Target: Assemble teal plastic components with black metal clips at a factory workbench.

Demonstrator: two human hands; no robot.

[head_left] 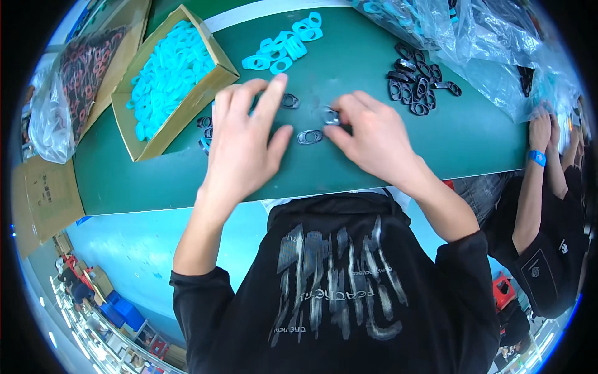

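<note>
My right hand (pixel 374 134) pinches a small dark oval ring piece (pixel 330 115) between thumb and fingers, slightly blurred. Just left of that thumb, a similar dark ring piece (pixel 309 136) lies flat on the green table. My left hand (pixel 243 137) is over the table with its fingers stretched and its thumb apart; nothing shows clearly in its grasp. Beyond its thumb lies another dark ring piece (pixel 289 101). A few dark ring pieces (pixel 204 123) sit against the outer side of that hand, partly hidden by it. Past the fingertips is a loose cluster of turquoise ring pieces (pixel 286 45).
A cardboard box (pixel 180 118) full of turquoise rings stands at the left, beside a bag-lined carton (pixel 93 81) of dark reddish pieces. Several black rings (pixel 418 81) form a pile at the right, near clear plastic bags (pixel 479 50). A co-worker's hands (pixel 543 129) are at the far right.
</note>
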